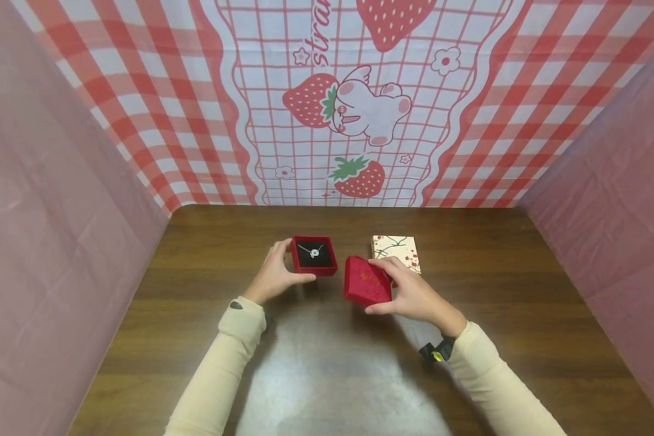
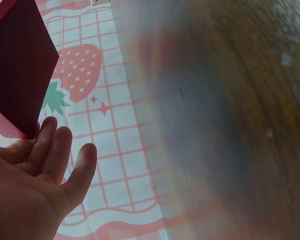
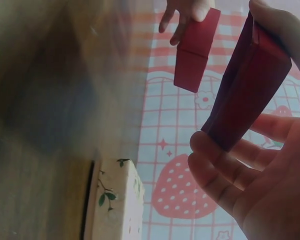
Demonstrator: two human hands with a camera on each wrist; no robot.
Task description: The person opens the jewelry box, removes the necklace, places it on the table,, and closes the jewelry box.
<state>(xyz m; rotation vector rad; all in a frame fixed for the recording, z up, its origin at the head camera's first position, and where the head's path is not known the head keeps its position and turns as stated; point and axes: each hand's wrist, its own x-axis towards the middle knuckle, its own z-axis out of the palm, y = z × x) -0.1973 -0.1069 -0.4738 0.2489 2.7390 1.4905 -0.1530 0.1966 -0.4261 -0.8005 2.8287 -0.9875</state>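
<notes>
A red box base (image 1: 331,268) with a black insert carries a silver necklace (image 1: 314,252) with a round pendant. My left hand (image 1: 275,274) grips this base by its left side, fingers behind and thumb in front. In the left wrist view, the underside of the base (image 2: 20,65) shows above the curled fingertips (image 2: 49,125). My right hand (image 1: 411,292) pinches the red box lid (image 1: 367,281), which is tilted and bears gold lettering. From the right wrist view, the lid (image 3: 255,80) and the base (image 3: 195,50) are apart, both off the table.
A cream floral box (image 1: 395,247) lies on the wooden table (image 1: 218,242), just behind my right hand. At the back hangs a strawberry-print cloth (image 1: 327,151). Pink cloth walls (image 1: 60,212) stand at both sides.
</notes>
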